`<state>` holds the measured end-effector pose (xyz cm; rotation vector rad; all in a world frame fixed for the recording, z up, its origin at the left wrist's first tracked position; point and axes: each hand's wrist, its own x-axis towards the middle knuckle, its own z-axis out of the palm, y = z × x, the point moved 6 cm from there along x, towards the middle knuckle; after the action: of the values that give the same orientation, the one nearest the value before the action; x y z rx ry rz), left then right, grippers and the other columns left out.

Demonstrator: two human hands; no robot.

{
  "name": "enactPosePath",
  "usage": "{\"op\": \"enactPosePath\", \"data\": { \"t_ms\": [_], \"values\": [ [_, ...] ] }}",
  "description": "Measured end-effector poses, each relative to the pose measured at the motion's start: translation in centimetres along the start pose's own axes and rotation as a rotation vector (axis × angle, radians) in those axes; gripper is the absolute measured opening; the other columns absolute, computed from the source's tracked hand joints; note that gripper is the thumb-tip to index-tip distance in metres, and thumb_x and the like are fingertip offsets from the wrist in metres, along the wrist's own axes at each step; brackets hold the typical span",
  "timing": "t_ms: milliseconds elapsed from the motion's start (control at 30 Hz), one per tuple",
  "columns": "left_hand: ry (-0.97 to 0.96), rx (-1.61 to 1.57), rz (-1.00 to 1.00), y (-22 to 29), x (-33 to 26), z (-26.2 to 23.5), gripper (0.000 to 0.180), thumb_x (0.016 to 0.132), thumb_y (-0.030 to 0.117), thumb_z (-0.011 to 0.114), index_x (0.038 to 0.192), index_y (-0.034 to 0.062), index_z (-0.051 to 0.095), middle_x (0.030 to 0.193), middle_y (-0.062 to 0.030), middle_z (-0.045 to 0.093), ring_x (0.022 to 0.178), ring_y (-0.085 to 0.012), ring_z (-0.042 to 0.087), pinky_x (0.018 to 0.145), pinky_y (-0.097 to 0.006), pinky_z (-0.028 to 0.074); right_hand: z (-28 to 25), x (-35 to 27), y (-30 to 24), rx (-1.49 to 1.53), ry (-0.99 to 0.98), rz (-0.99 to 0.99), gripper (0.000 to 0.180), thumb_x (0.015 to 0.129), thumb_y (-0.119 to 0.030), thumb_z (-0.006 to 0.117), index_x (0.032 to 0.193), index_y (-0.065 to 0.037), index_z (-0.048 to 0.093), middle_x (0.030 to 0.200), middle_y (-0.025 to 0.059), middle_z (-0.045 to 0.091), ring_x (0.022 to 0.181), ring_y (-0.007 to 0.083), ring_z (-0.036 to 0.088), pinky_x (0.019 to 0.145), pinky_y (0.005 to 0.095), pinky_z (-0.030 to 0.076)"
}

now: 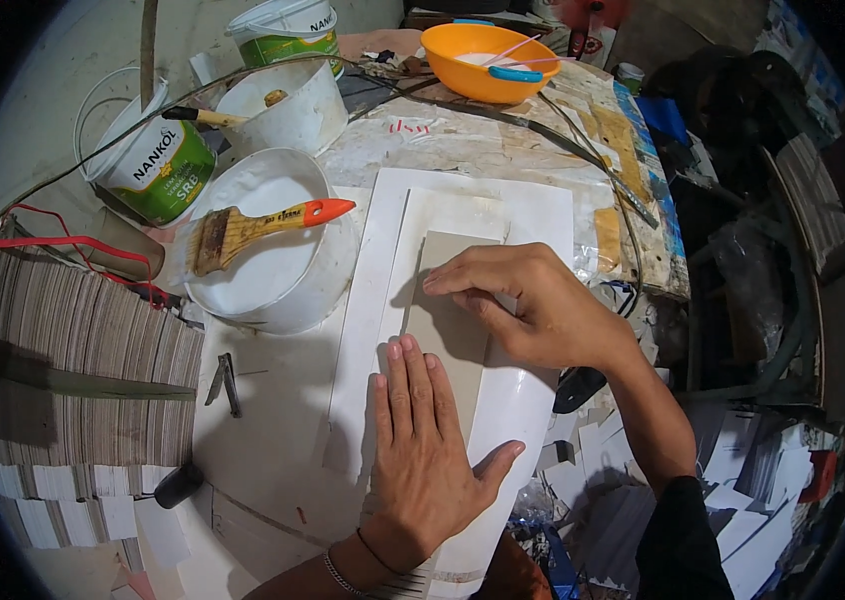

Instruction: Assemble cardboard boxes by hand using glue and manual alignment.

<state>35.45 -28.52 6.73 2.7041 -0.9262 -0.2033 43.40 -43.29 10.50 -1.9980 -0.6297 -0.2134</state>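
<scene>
A narrow grey-beige board (455, 258) lies lengthwise on a larger white sheet (540, 205), with another pale, damp-looking strip (463, 208) under it. My left hand (423, 440) rests flat over the board's nearer part, fingers stretched forward and thumb out to the right. Over the board's middle is my right hand (533, 300), its fingers bent toward the left and the thumb a little apart below them. I see nothing held in it. Whether its fingertips touch the board I cannot tell.
Left of the sheet, a wide paintbrush (268, 232) lies across a white tub (308, 305) of white paste. Buckets (168, 165) and an orange basin (483, 78) stand farther back. A tall stack of boards (83, 340) fills the left; a black cable (503, 117) crosses the table's far part.
</scene>
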Motion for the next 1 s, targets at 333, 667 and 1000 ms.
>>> {"op": "enactPosePath", "data": {
  "t_ms": [333,667,1000],
  "values": [
    [-0.006,-0.025,-0.010,0.1,0.0,-0.1,0.118,0.090,0.062,0.067,0.152,-0.0229,0.014,0.161,-0.0456,0.007,0.154,-0.0556,0.004,0.125,-0.059,0.008,-1.0,-0.7,0.5,-0.106,-0.001,-0.001,0.026,0.077,0.001,0.058,0.099,0.003,0.072,0.093,0.0193,0.069,0.093,0.0380,0.064,0.090,0.0456,0.051],
    [0.009,-0.041,-0.023,-0.2,0.0,-0.1,0.117,0.090,0.059,0.068,0.151,-0.0236,0.015,0.161,-0.0456,0.008,0.154,-0.0559,0.005,0.125,-0.060,0.009,0.2,-0.7,1.3,-0.152,-0.169,0.123,0.010,0.079,-0.009,0.060,0.083,-0.001,0.065,0.085,0.0146,0.062,0.095,0.0337,0.055,0.093,0.0429,0.045],
    [0.031,-0.040,-0.016,0.0,0.0,-0.2,0.116,0.089,0.059,0.069,0.151,-0.0231,0.015,0.160,-0.0460,0.010,0.153,-0.0575,0.009,0.124,-0.061,0.012,0.6,-0.4,1.8,-0.144,-0.254,0.287,0.020,0.087,-0.019,0.068,0.085,0.000,0.066,0.088,0.0140,0.064,0.096,0.0327,0.054,0.091,0.0428,0.046]
  ]
}}
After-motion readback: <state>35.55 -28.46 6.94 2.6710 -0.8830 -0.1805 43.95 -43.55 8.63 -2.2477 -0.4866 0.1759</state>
